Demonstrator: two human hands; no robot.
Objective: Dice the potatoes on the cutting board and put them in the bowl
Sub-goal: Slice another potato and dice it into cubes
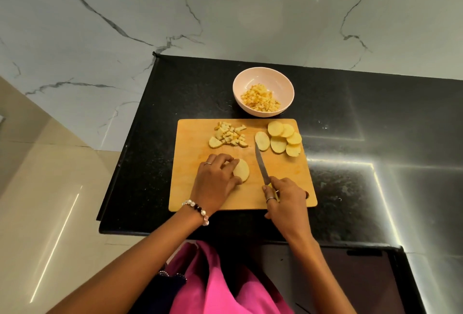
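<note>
Two hands (215, 183), potato slice (241, 170), knife (261, 167)

Home kitchen. Black granite countertop (350, 118) against white veined marble wall (125, 13), wooden cutting board (288, 188) with sliced potato rounds (284, 138), knife (261, 165), bowl (263, 77) of diced potato, beige tiled floor (37, 188).

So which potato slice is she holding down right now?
The slice under her left hand, near the board's front; the other slices lie untouched at the far right corner.
</note>
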